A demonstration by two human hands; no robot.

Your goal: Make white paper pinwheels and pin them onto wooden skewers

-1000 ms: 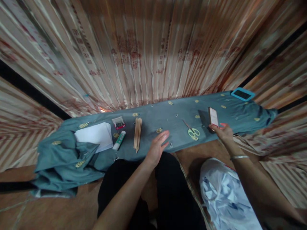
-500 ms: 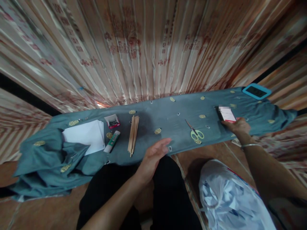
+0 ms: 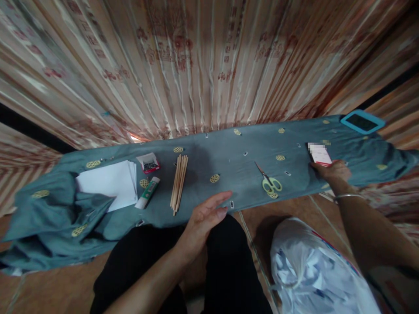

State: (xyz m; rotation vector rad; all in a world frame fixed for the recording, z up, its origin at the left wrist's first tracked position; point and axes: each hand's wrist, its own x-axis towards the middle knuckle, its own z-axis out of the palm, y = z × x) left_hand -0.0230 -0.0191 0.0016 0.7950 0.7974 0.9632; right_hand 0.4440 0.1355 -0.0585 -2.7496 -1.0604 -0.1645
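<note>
My right hand (image 3: 334, 173) grips the near end of a phone (image 3: 320, 155) with a lit white and red screen, low over the right part of the cloth-covered bench. My left hand (image 3: 207, 217) hovers over my knees at the bench's front edge, fingers stretched out and nothing in them. Between the hands lies a pair of scissors (image 3: 270, 183) with pale green handles, blades pointing away. To the left of my left hand is a bundle of thin wooden sticks (image 3: 179, 184). Beyond these sit a green and white glue stick (image 3: 148, 192) and an open small box (image 3: 149, 164) of dark little pieces.
A stack of white paper (image 3: 108, 183) lies at the left, partly under bunched cloth (image 3: 59, 209). A blue-framed tablet-like device (image 3: 362, 122) rests at the far right. Pleated curtains (image 3: 203, 65) hang behind the bench. A plastic bag (image 3: 307, 266) of paper scraps stands on the floor.
The view has shifted slightly, so the bench's ends appear farther apart. My left hand's thumb and fingers look a little more spread. My right hand stays on the phone.
</note>
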